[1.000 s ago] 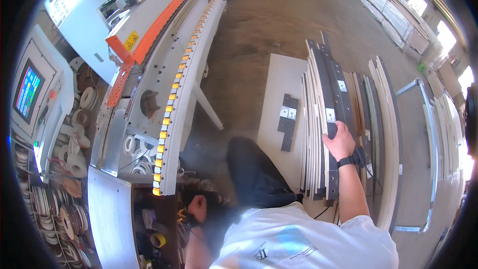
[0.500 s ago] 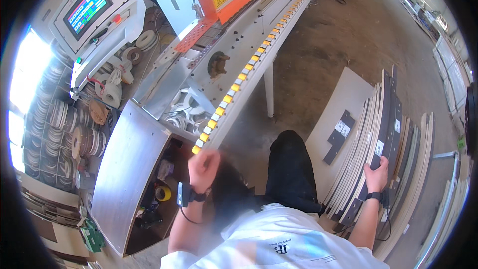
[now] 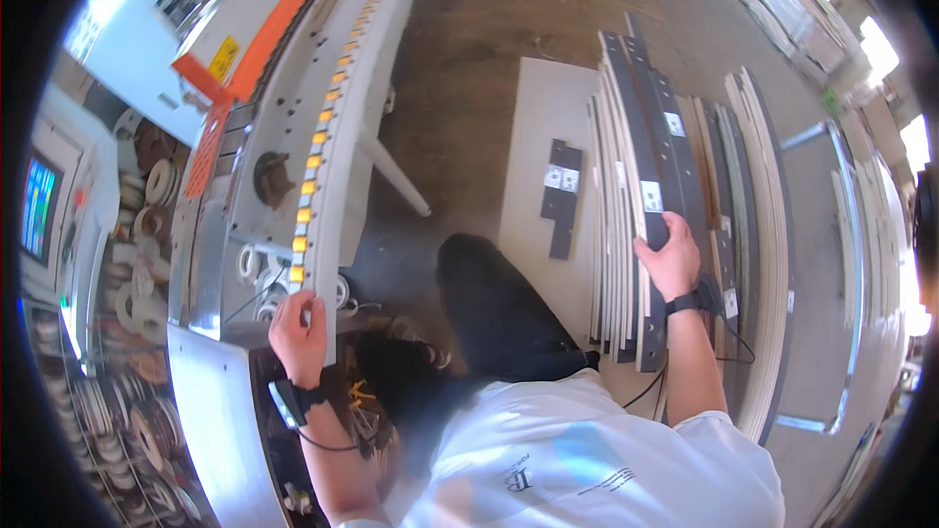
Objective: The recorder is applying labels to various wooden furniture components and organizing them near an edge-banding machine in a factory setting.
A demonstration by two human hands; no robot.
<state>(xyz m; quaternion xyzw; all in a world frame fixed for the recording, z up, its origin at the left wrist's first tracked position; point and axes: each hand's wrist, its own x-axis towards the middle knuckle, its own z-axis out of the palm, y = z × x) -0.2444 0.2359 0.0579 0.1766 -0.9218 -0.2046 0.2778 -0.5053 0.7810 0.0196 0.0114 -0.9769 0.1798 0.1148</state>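
Note:
My left hand (image 3: 298,334) is curled closed at the near end of the roller rail (image 3: 311,174), which carries a row of yellow and grey rollers. Whatever lies inside its fingers, if anything, is hidden. On the right, my right hand (image 3: 673,256) grips the upper edge of a dark grey panel (image 3: 656,225), thumb on the left face and fingers across the top. This panel, with a white label, stands upright among a row of pale-edged boards (image 3: 608,235). Another dark panel (image 3: 675,152) with a label and small holes stands just beyond it.
An orange-trimmed machine (image 3: 279,34) runs along the left, with a control screen (image 3: 41,198) beside it. Rolls of edging tape (image 3: 127,430) fill racks at far left. A notched dark piece (image 3: 560,200) lies on a pale sheet (image 3: 523,137). A metal tube frame (image 3: 853,264) stands right.
My view has turned to the right, so the machine sits further left. My left hand stays at the rail's end and my right hand stays on the dark panel.

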